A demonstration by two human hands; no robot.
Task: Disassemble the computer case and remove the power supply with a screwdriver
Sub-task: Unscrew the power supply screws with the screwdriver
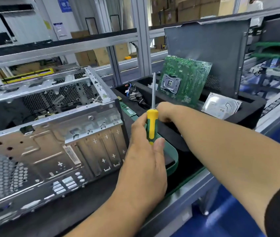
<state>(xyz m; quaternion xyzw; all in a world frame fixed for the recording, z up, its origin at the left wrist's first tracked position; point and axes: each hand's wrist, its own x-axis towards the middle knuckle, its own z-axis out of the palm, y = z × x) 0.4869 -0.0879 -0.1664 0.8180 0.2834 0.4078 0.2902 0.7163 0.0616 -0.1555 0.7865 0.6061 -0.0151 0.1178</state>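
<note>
Your left hand (142, 147) grips the screwdriver (152, 124), tip up; right hand (165, 111) in the bin (248, 115), grip unclear. Case (50, 134) sits left on the tabletop. Shaft could jab your right arm.

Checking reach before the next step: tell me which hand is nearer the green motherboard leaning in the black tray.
Right. The right hand rests at the black tray's near edge, just below the green motherboard. The left hand is lower, nearer the person, holding the yellow-and-green screwdriver.

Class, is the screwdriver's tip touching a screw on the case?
No: the left hand holds the screwdriver upright, tip in the air, beside the case.
</note>
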